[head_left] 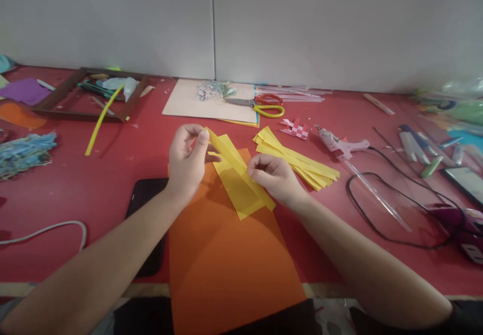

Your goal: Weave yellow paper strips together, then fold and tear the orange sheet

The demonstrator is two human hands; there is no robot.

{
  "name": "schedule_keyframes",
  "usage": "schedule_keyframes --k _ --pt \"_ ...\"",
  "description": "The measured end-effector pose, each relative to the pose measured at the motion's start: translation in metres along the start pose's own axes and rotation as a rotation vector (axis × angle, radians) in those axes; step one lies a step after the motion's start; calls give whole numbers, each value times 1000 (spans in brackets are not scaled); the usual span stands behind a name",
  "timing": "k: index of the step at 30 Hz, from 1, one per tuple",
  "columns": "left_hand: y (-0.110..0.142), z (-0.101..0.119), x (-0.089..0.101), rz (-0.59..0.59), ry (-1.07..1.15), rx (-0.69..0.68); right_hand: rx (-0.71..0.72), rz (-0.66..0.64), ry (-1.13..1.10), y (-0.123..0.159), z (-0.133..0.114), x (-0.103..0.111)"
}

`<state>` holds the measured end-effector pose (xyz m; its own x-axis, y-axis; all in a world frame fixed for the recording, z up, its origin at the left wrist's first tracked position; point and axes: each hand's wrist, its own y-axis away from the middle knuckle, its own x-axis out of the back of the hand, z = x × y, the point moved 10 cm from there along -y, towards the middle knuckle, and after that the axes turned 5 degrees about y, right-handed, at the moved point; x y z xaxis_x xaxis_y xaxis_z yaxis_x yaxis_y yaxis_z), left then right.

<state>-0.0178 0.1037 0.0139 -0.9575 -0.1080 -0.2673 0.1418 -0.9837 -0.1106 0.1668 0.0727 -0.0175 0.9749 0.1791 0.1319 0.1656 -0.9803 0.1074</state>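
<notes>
Between my hands is a yellow paper strip [230,155], slanting down to the right. My left hand [188,159] pinches its upper end between thumb and fingers. Farther down the same strip, my right hand [273,176] is closed on its edge with the fingertips. Beneath it a wider piece of yellow paper [237,194] lies on an orange sheet [226,254], which reaches over the table's front edge. A fanned pile of yellow strips [302,164] rests just beyond my right hand.
Scissors [260,104] lie on pale sheets [181,101] at the back. To the right are a glue gun [339,144] with a looping cord and a clear glue stick [377,194]. A black phone [145,214] sits under my left forearm. A brown wooden frame [60,93] stands at the back left.
</notes>
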Motion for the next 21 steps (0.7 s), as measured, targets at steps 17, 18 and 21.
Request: schedule_keyframes --k 17,18,21 --pt "11 -40 -25 -287 -65 358 53 28 28 -1 -4 1" --pt "9 -40 -22 -261 -54 356 65 33 36 -1 -5 2" --pt "3 -40 -11 -172 -22 348 72 39 50 -3 -5 6"
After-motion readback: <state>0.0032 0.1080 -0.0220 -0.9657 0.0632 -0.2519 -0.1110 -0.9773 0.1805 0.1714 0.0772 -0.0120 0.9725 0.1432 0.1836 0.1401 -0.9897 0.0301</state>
